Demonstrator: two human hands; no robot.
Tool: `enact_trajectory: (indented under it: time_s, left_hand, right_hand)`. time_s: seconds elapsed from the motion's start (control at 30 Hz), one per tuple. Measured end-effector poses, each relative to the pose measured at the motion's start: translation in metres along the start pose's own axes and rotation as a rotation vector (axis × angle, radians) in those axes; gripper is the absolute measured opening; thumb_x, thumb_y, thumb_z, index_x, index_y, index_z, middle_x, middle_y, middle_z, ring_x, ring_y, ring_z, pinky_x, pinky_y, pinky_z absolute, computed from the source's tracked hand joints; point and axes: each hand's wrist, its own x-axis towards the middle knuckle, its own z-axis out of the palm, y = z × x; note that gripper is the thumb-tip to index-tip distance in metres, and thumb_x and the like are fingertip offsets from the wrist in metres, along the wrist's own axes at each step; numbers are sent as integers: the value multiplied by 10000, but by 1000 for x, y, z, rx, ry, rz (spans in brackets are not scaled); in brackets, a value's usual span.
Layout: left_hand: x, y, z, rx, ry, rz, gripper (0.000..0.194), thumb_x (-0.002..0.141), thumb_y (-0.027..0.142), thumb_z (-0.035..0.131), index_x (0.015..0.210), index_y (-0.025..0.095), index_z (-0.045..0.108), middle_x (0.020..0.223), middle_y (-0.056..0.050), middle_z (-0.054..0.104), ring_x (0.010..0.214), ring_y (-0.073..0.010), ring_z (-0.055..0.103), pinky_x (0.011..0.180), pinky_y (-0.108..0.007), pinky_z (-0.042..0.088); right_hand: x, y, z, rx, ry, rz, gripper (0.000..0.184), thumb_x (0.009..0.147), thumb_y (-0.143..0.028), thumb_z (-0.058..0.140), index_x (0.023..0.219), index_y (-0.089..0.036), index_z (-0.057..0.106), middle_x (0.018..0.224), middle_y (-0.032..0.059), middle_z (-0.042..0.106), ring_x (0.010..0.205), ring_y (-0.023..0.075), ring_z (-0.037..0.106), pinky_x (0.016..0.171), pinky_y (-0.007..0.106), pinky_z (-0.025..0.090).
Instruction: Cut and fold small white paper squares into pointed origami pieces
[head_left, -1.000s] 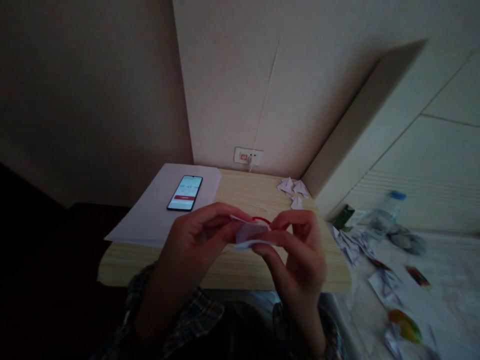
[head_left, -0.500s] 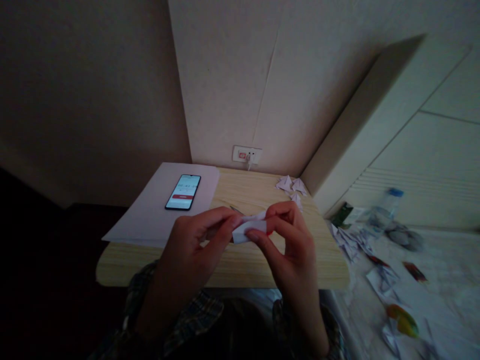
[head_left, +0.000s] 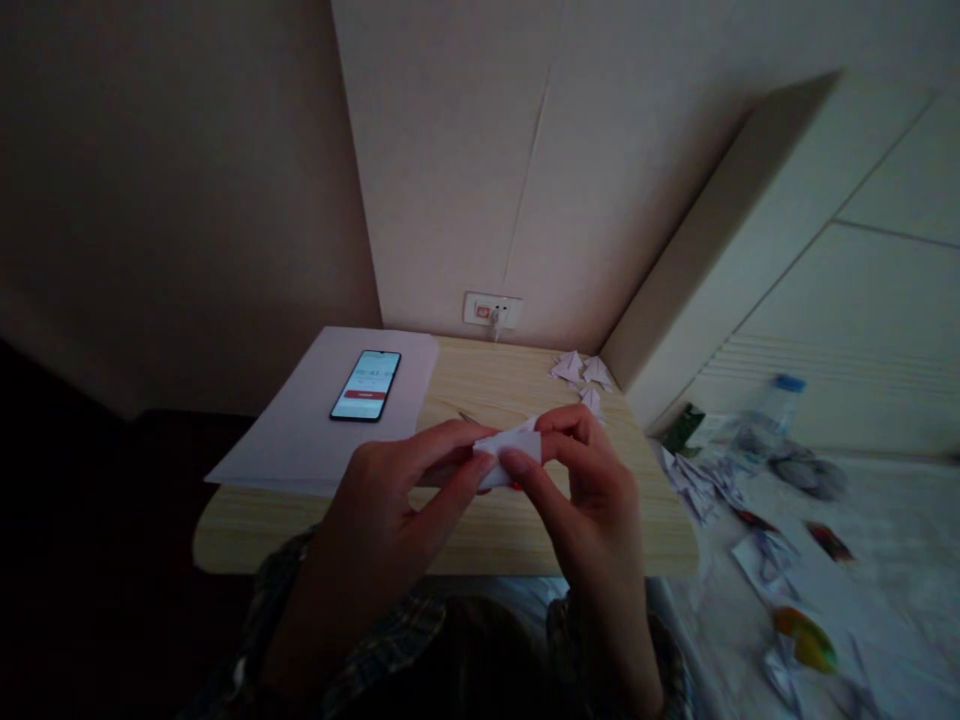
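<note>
Head view: folded paper (head_left: 523,441), long axis left-to-right, clamped in left hand (head_left: 396,490) and right hand (head_left: 592,487).

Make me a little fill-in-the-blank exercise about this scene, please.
1. The left hand and right hand together hold a folded ____ paper.
2. A phone lies face ____ on large sheets.
3. Small folded papers lie near the far ____ corner of the table.
4. The bottle has a ____ cap.
Missing words: white; up; right; blue.
</note>
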Motion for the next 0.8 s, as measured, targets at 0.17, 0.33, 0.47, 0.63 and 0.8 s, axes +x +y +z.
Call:
enact_trajectory:
  time_s: [0.17, 0.33, 0.47, 0.63, 0.8]
  left_hand:
    - [1, 0, -1, 26, 32, 19, 157, 876, 172, 632, 824, 227, 770, 712, 88, 776, 638, -74, 720, 527, -71, 495]
    - [1, 1, -1, 64, 79, 57, 176, 857, 140, 639, 731, 214, 738, 660, 106, 758, 584, -40, 689, 549, -41, 465]
    - [2, -1, 0, 70, 76, 61, 184, 870, 145, 620, 732, 211, 723, 648, 107, 749, 576, -40, 679, 517, -41, 447]
    - [2, -3, 0, 99, 70, 82, 184, 889, 158, 616, 750, 213, 723, 672, 102, 757, 596, -48, 684, 555, -53, 467]
    - [0, -3, -2, 108, 30, 55, 185, 898, 171, 602, 759, 217, 715, 691, 94, 761, 589, -64, 678, 501, -76, 458]
  right_hand:
    - [-1, 1, 1, 66, -19, 47, 172, 811, -189, 758, 649, -236, 724, 795, -18, 566, 776, 147, 536, 665, 287, 406]
    - [-4, 1, 2, 80, -23, 78, 185, 826, -198, 752, 649, -243, 721, 809, -15, 575, 799, 157, 536, 683, 297, 396]
    - [-5, 0, 3, 56, -5, 70, 180, 828, -204, 748, 655, -242, 715, 810, -14, 561, 797, 159, 530, 681, 300, 392]
    - [-4, -1, 4, 42, 11, 67, 185, 821, -211, 749, 644, -236, 704, 806, -14, 550, 789, 158, 525, 673, 300, 392]
    - [-3, 0, 5, 37, 5, 74, 196, 831, -220, 743, 641, -237, 694, 802, -13, 547, 790, 164, 520, 676, 301, 394]
